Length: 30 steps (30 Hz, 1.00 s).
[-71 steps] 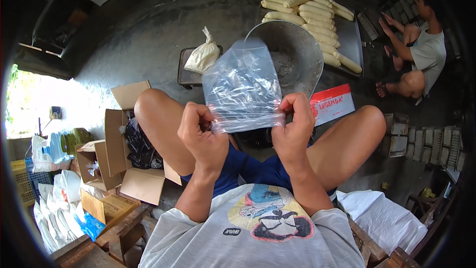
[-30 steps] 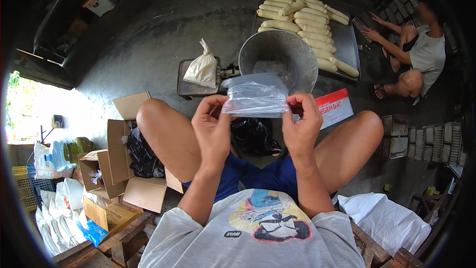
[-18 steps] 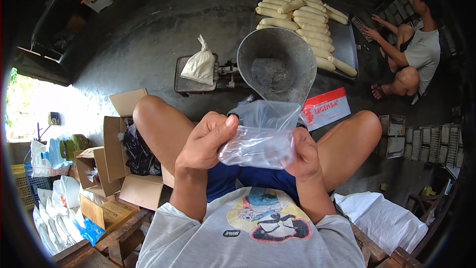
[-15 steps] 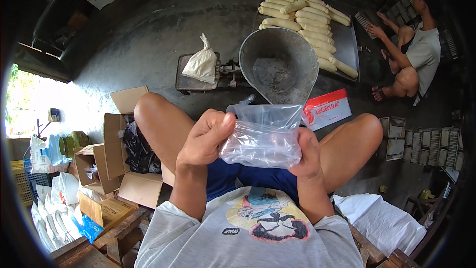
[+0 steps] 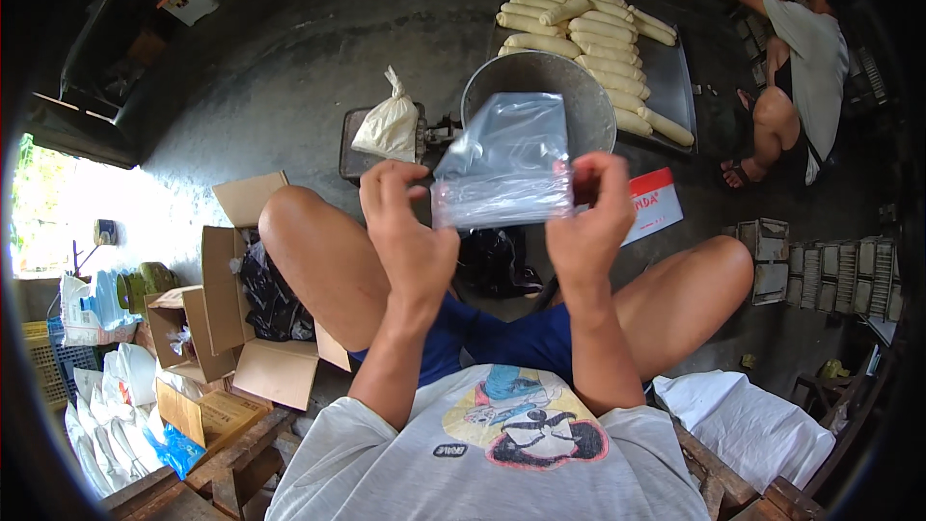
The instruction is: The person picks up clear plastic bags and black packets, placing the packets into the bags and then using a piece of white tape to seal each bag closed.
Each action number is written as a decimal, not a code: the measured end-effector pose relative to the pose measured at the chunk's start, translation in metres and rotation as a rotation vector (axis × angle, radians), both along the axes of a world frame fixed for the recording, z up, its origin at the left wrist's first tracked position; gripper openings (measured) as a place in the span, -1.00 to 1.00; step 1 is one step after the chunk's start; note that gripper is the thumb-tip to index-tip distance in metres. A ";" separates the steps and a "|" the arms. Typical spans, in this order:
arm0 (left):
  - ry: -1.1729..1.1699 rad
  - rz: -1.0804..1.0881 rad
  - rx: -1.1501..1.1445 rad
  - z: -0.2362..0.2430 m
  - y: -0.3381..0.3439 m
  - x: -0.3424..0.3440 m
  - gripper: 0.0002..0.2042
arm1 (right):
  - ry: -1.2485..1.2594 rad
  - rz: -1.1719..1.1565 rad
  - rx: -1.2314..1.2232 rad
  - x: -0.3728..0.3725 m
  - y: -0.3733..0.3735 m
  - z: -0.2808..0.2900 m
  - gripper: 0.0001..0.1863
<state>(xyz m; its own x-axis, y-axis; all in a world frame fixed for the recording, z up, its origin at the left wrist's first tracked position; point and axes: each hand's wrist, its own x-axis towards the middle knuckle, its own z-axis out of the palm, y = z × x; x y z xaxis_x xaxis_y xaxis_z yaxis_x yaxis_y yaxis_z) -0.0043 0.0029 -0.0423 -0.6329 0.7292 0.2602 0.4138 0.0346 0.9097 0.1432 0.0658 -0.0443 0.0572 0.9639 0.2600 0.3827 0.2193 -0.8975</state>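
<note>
A stack of clear plastic bags (image 5: pixel 503 195) is held up between my two hands, over my lap and in front of the metal scale pan (image 5: pixel 588 101). My left hand (image 5: pixel 410 236) is at the stack's left edge, thumb at the lower corner and fingers curled. At the right edge, my right hand (image 5: pixel 590 232) pinches with bent fingers and thumb. The far part of the plastic stands up loosely and covers part of the pan. Beyond my left hand, a tied bag of pale contents (image 5: pixel 388 128) rests on the scale's platform (image 5: pixel 355 150).
Pale dough rolls (image 5: pixel 608 48) lie on a metal tray (image 5: pixel 675 87). A red and white packet (image 5: pixel 656 207) is by my right knee. Cardboard boxes (image 5: pixel 222 280) stand at left, metal moulds (image 5: pixel 839 280) at right. A co-worker (image 5: pixel 810 68) squats at far right.
My hands have moved the plastic bags away from my body and spread apart to the edges. The far part has risen. The co-worker has turned and reaches up toward the moulds behind.
</note>
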 end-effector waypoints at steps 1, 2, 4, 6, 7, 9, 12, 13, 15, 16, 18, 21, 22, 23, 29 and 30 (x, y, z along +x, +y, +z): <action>0.440 0.051 0.009 0.003 0.002 0.002 -0.67 | 0.005 -0.007 0.002 -0.002 0.000 -0.003 -0.72; 0.570 0.040 0.016 0.004 0.002 0.006 -0.65 | -0.017 0.034 0.102 -0.004 -0.002 -0.009 -0.70; 0.835 0.030 0.033 0.004 -0.003 0.015 -0.62 | -0.045 0.083 0.194 -0.008 -0.008 -0.016 -0.68; 0.296 -0.242 -0.051 -0.014 -0.008 0.017 -0.67 | -0.014 0.163 0.212 -0.012 -0.017 -0.020 -0.63; 0.154 -0.216 -0.078 -0.013 -0.006 0.020 -0.70 | -0.030 0.171 0.088 -0.007 -0.017 -0.032 -0.63; 0.062 -0.319 -0.061 -0.008 -0.010 0.024 -0.70 | 0.302 0.202 -0.131 0.006 -0.008 -0.063 -0.67; -0.102 -0.634 -0.027 0.007 -0.014 0.020 -0.60 | 0.880 0.284 -0.473 0.030 -0.007 -0.070 -0.79; -0.167 -0.626 -0.035 0.005 -0.010 0.015 -0.55 | 0.938 0.334 -0.474 0.034 -0.008 -0.074 -0.79; -0.212 -0.544 -0.100 -0.012 0.005 -0.001 -0.47 | 1.131 0.442 -0.542 0.042 -0.010 -0.082 -0.78; -0.111 -0.521 -0.083 -0.028 0.020 -0.008 -0.54 | 1.140 0.442 -0.551 0.041 -0.014 -0.083 -0.78; -0.225 -0.611 -0.209 -0.036 0.046 0.003 -0.69 | 1.349 0.465 -0.642 0.041 -0.020 -0.088 -0.78; -0.331 -0.833 -0.542 -0.040 0.073 0.019 -0.73 | 1.445 0.372 -0.693 0.058 -0.036 -0.103 -0.70; -0.337 -0.838 -0.549 -0.045 0.080 0.027 -0.73 | 1.518 0.265 -0.734 0.063 -0.041 -0.107 -0.68; -0.195 -0.880 -0.390 -0.052 0.087 0.036 -0.72 | 1.535 0.251 -0.719 0.070 -0.044 -0.120 -0.65; 0.331 -1.088 -0.371 -0.081 0.147 0.058 -0.74 | 1.585 0.109 -0.673 0.074 -0.049 -0.167 -0.52; 0.332 -1.090 -0.379 -0.095 0.160 0.055 -0.74 | 1.526 0.121 -0.661 0.068 -0.048 -0.172 -0.46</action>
